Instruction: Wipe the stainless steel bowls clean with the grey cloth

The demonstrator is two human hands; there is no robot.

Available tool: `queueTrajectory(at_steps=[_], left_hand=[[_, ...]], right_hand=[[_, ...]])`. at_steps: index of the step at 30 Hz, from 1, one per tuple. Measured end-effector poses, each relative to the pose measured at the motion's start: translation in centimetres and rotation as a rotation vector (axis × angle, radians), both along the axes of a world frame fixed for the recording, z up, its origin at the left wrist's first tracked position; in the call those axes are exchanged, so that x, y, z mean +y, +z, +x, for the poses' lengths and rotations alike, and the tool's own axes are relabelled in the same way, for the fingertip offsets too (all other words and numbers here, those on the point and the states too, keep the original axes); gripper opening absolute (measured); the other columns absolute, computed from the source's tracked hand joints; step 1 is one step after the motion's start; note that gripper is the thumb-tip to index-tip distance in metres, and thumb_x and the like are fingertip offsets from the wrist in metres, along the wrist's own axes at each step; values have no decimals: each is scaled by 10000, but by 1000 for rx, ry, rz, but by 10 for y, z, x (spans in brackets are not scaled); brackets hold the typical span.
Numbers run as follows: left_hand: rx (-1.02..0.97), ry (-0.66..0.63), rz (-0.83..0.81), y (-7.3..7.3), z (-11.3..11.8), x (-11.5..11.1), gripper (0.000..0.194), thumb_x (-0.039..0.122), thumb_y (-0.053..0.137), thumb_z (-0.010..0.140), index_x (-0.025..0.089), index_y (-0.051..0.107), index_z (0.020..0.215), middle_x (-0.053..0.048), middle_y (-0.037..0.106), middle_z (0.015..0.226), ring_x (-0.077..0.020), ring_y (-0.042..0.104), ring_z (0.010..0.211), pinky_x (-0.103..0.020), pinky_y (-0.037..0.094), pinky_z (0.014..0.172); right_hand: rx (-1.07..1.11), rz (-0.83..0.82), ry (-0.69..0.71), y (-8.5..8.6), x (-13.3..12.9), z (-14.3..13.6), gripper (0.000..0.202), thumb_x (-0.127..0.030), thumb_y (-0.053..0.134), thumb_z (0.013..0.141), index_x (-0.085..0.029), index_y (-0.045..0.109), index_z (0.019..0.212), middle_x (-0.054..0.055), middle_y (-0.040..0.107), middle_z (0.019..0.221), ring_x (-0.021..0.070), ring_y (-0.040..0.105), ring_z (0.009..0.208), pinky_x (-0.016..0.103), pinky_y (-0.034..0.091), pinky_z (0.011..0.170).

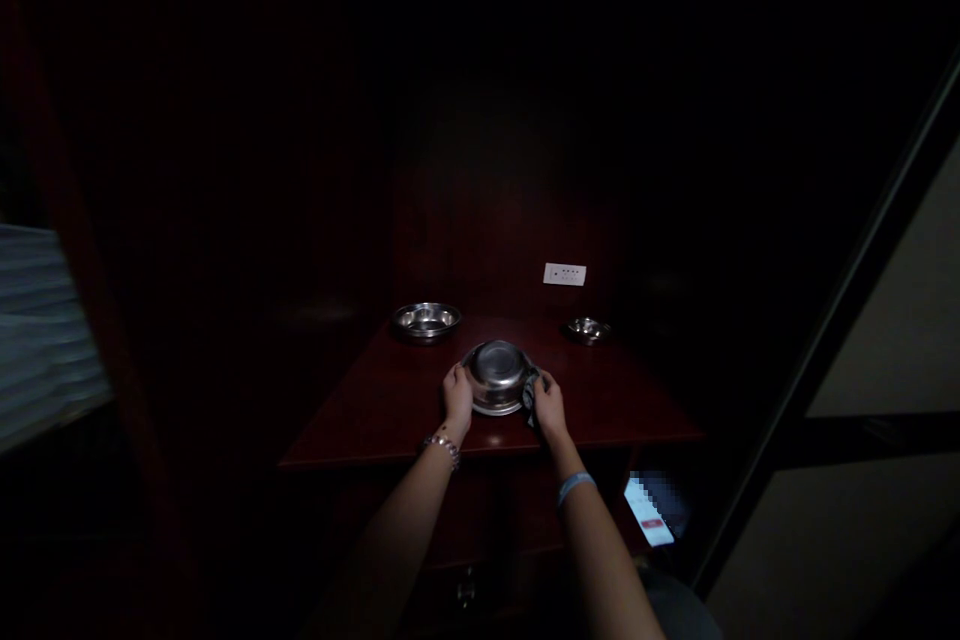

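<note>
Two bare forearms reach out from the near edge of the view, the left wrist with a beaded bracelet (442,444), the right with a pale blue band (574,485). Beyond them, the left hand (457,397) cups the left rim of an upturned, shiny round steel bowl (496,375), fingers curled against its side, while the right hand (549,404) is closed on a small dark cloth (530,394) pressed to the bowl's right rim. That bowl sits base-up on the dark red polished wooden table (375,410), near its front edge and about midway across. By the look of it, the wiping of the bowl's outside is in hand; the next move would call for steadying with the left while the cloth travels round the rim. Open tabletop lies to both sides. Farther back, well apart, stand a wide shallow steel dish (426,319) on the left and a small steel bowl (588,328) on the right, with a white wall socket plate (565,274) behind. Darkness hides the surroundings.
</note>
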State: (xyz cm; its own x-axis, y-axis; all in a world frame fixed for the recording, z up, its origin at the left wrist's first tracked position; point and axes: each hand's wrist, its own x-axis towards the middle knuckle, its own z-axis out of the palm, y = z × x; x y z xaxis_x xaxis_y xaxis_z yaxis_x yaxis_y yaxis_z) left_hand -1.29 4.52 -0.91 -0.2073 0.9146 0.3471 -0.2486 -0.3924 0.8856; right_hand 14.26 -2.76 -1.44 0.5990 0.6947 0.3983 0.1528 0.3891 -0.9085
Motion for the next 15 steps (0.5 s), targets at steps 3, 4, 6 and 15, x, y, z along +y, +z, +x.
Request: queueTrajectory(at_steps=[3,4,6,15], left_hand=[[-25,-35,-58,3,-1,-4,302,415,464,869,175,645,840,-56,718,837,-197,679,814,-346,553,812],[-24,-39,-55,3,-2,-5,304,414,461,869,173,645,844,-60,721,854,-197,679,823,-342,552,813],[-10,-36,-41,4,-2,-5,316,419,456,868,171,651,863,-69,728,886,-202,681,852,-338,550,824],[-62,-160,-71,8,-1,-8,300,393,541,815,155,694,912,-107,749,968,-240,687,942,-380,520,920]], right_hand=[[-22,-4,-37,-3,1,1,299,-445,608,775,-201,678,933,75,751,963,193,702,909,313,561,813],[-23,-3,-37,-4,2,1,300,-444,607,773,-201,676,936,74,750,967,190,702,907,313,558,819],[-18,-4,-36,-5,4,2,305,-449,600,778,-201,673,940,72,747,972,185,700,901,310,551,831],[33,-95,108,4,-12,10,432,-607,635,724,-182,677,789,46,718,765,174,650,710,253,510,676]])
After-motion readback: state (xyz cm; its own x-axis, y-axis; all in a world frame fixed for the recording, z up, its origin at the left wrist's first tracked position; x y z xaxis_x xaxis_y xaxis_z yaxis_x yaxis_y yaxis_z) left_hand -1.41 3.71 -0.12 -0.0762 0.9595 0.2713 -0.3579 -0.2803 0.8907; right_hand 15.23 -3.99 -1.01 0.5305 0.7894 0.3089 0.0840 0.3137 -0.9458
